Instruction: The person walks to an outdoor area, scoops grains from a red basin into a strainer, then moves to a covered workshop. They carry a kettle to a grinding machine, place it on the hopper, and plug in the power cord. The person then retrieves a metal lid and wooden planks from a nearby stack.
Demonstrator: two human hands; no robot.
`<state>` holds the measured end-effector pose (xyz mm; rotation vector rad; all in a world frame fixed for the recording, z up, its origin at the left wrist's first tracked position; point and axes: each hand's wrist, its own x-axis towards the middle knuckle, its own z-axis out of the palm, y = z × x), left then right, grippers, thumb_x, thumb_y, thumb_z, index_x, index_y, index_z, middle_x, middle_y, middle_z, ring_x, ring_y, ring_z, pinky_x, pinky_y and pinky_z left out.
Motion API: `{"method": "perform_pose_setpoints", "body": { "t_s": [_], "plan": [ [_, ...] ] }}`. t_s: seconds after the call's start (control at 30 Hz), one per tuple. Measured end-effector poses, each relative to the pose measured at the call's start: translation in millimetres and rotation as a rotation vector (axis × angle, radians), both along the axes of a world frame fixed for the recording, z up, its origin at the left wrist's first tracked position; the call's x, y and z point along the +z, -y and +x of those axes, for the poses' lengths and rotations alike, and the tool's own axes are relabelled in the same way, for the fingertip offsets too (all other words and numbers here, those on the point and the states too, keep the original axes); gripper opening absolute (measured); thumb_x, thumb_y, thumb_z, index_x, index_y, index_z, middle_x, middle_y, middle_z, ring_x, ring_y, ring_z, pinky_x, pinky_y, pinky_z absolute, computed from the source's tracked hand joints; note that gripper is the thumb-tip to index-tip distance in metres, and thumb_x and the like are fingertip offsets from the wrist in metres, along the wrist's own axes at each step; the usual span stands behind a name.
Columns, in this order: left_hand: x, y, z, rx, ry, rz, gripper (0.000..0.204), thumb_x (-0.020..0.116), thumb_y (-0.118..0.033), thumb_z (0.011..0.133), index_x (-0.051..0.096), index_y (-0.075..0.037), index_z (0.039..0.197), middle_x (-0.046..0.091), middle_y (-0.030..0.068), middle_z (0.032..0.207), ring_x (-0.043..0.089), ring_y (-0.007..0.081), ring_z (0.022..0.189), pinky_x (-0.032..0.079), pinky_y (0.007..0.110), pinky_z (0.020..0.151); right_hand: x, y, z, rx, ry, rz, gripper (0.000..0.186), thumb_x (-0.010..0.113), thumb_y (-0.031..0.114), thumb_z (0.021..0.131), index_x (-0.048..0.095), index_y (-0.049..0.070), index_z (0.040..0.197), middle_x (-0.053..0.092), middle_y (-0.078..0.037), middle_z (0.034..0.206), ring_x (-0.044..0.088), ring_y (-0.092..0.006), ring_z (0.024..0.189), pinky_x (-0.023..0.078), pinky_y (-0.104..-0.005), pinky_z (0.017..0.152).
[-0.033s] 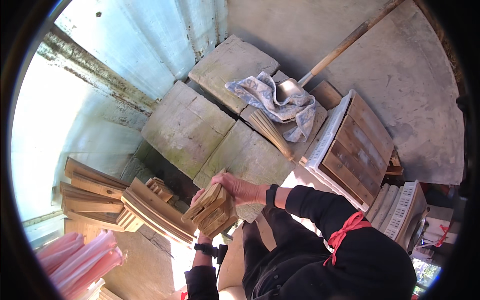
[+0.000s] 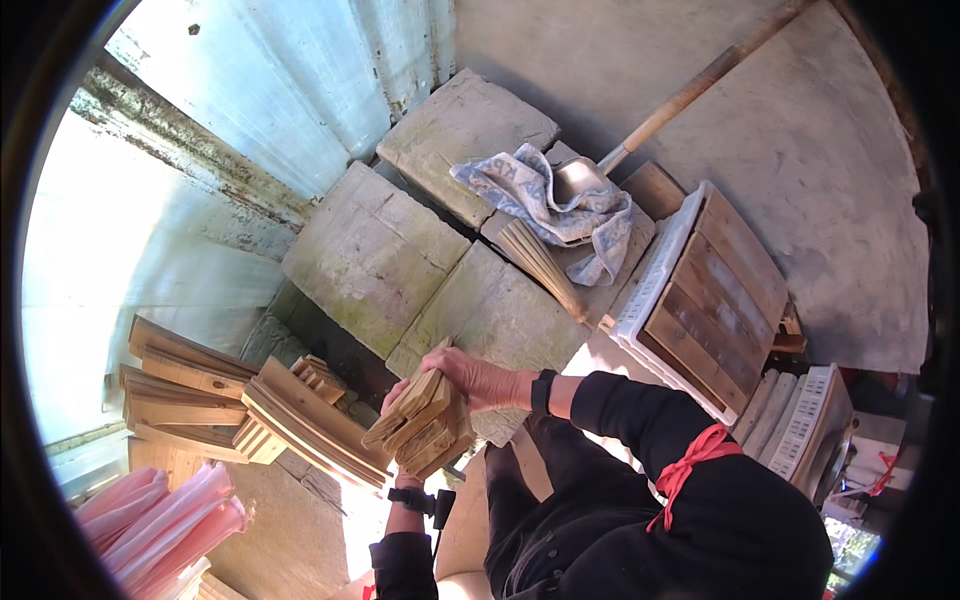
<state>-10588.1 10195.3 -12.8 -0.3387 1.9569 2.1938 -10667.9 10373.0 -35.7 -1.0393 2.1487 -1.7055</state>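
Between my two hands is a stack of short, rough wooden pieces (image 2: 428, 428), with their ends toward me. My right hand (image 2: 482, 378) is closed round its upper right side, the thumb and fingers at the top. My left hand (image 2: 394, 396) grips the opposite side; most of it is hidden behind the wood, and only some fingers and the wrist show. The stack is held above the near edge of a mossy stone slab (image 2: 490, 310). Left of it lean several long, light-brown boards (image 2: 310, 415).
Stone blocks (image 2: 375, 250) stand ahead beside a pale metal wall (image 2: 270, 80). On them lie a patterned cloth (image 2: 530, 195), a metal ladle (image 2: 578, 177) with a long wooden handle, and a stick bundle (image 2: 540, 262). Right is a board-topped white crate (image 2: 665, 270); pink plastic (image 2: 165, 525) sits lower left.
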Motion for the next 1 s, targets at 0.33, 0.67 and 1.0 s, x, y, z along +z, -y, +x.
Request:
{"method": "perform_pose_setpoints", "body": {
  "t_s": [0.33, 0.67, 1.0],
  "plan": [
    [9, 21, -43, -0.164, 0.01, -0.357, 0.06, 0.074, -0.018, 0.078, 0.046, -0.006, 0.129, 0.054, 0.0063, 0.125, 0.053, 0.0192, 0.113, 0.046, 0.035, 0.093, -7, 21, -76, 0.199, 0.217, -0.125, 0.074, 0.081, 0.022, 0.069, 0.037, 0.01, 0.127, 0.049, -0.009, 0.118, 0.046, -0.0202, 0.111, 0.039, -0.0315, 0.096],
    [40, 65, -134, 0.304, -0.04, -0.12, 0.053, 0.078, -0.018, 0.075, 0.055, -0.004, 0.12, 0.06, 0.0068, 0.117, 0.057, 0.0182, 0.105, 0.048, 0.031, 0.089, 80, 106, -218, 0.39, -0.126, 0.122, 0.095, 0.089, 0.025, 0.049, 0.033, 0.01, 0.124, 0.046, -0.016, 0.114, 0.045, -0.0382, 0.109, 0.039, -0.0413, 0.094],
    [80, 59, -93, 0.615, -0.084, -0.004, 0.096, 0.071, -0.009, 0.077, 0.006, -0.014, 0.147, 0.025, 0.0137, 0.148, 0.031, 0.0293, 0.133, 0.039, 0.044, 0.1, 76, 130, -265, 0.465, 0.538, -0.126, 0.086, 0.085, 0.011, 0.057, 0.032, 0.009, 0.125, 0.044, -0.006, 0.116, 0.038, -0.0165, 0.116, 0.035, -0.0346, 0.099]
  ]
}}
